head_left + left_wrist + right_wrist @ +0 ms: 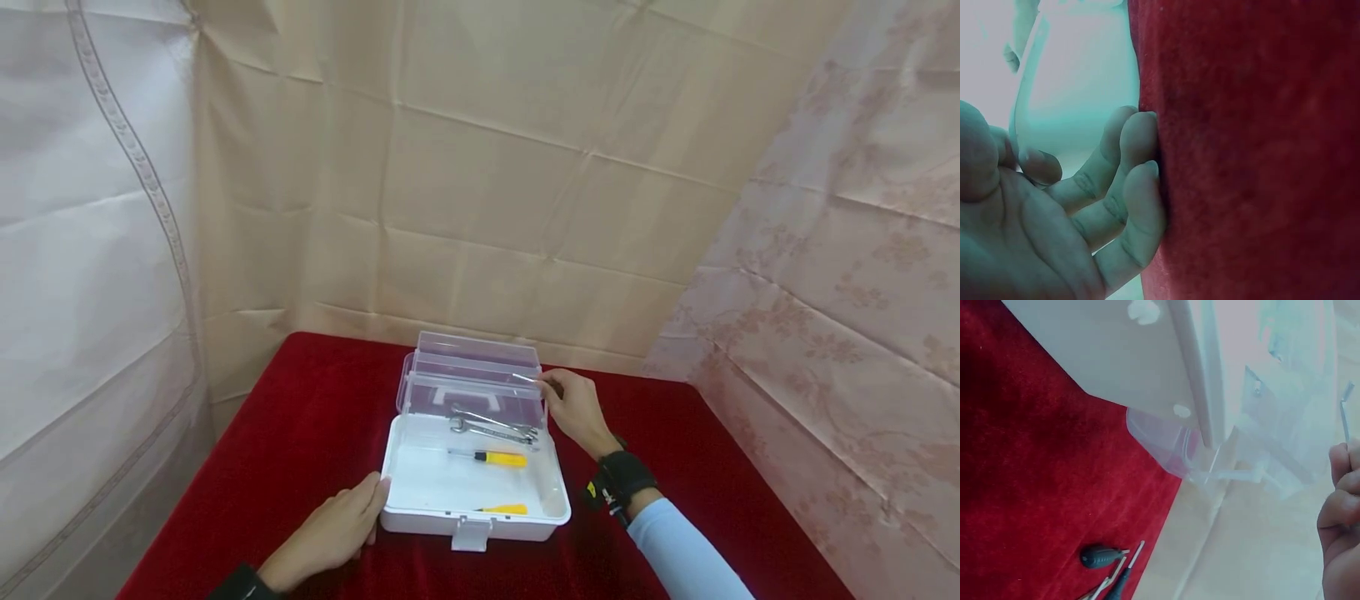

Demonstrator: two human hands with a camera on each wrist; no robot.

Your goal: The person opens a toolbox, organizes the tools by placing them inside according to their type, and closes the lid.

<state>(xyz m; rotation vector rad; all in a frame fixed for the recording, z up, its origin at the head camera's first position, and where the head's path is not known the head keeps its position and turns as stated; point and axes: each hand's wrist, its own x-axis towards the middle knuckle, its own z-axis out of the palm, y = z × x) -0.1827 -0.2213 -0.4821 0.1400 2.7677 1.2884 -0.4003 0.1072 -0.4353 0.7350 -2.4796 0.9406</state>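
A white plastic toolbox (427, 483) with its clear lid (465, 392) raised sits on the red cloth. Inside lie metal wrenches (491, 429) at the back, a yellow-handled screwdriver (504, 459) in the middle and a second yellow-handled tool (504, 509) along the front wall. My left hand (339, 523) rests against the box's front left corner, fingers extended along its side. In the left wrist view its fingertips (1138, 134) reach the cloth beside the white wall. My right hand (576, 408), up by the lid's right edge, pinches a thin bent metal hex key (1344, 415).
Dark-handled screwdrivers (1102, 556) lie on the red cloth (1035, 487) in the right wrist view. A clear latch (471, 535) hangs from the box's front. Beige curtain (480, 183) closes off the back, with pale fabric on both sides.
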